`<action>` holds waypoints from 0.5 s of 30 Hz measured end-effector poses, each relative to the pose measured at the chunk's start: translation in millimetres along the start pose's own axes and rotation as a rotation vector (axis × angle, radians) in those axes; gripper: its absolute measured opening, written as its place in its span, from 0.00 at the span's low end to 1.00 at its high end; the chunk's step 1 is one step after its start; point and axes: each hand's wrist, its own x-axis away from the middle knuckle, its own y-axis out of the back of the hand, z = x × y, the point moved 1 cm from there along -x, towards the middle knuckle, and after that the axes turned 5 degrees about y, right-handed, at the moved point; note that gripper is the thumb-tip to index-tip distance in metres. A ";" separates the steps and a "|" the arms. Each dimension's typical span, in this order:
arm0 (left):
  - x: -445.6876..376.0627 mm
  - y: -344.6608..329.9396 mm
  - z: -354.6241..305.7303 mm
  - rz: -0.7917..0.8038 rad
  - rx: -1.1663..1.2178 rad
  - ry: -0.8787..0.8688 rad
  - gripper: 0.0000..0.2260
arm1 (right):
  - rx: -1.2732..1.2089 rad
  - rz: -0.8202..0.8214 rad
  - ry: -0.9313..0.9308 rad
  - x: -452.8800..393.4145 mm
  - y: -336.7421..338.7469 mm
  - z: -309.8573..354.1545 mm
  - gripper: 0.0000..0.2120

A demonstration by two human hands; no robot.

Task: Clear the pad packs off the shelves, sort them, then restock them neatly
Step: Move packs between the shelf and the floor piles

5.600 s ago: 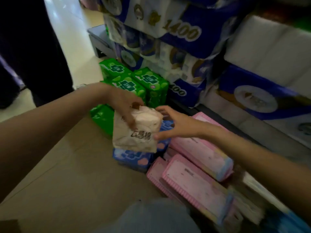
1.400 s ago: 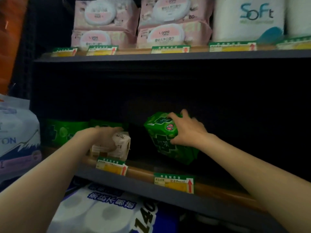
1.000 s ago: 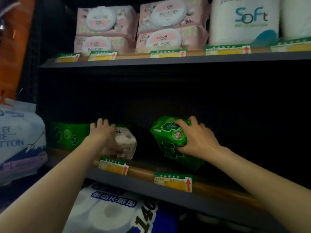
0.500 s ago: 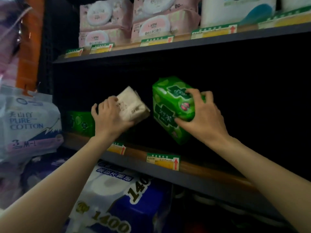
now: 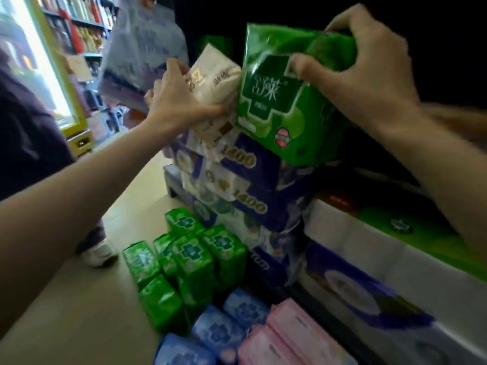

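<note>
My right hand (image 5: 369, 72) grips a large green pad pack (image 5: 284, 106) by its top, held in the air in front of the dark shelf. Beside it, my left hand (image 5: 176, 101) grips a small cream-white pad pack (image 5: 213, 83); the two packs touch. On the floor below, several green pad packs (image 5: 189, 262) stand grouped. Several blue pad packs (image 5: 218, 330) lie in front of them, with pink pad packs (image 5: 290, 338) to their right.
Blue-and-white toilet paper bundles marked 1400 (image 5: 237, 177) are stacked on the low shelf, with more white rolls (image 5: 369, 262) at right. A person in dark clothes (image 5: 29, 133) with a white shoe (image 5: 98, 255) stands at left. Beige floor (image 5: 87, 312) lies at lower left.
I have pulled both packs off the shelf and toward me. My view has swung down and left, and the packs on the floor are in sight.
</note>
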 end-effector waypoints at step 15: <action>160.6 -19.4 262.3 0.303 -0.171 0.806 0.38 | -0.296 1.146 -0.320 222.5 -199.9 63.0 0.25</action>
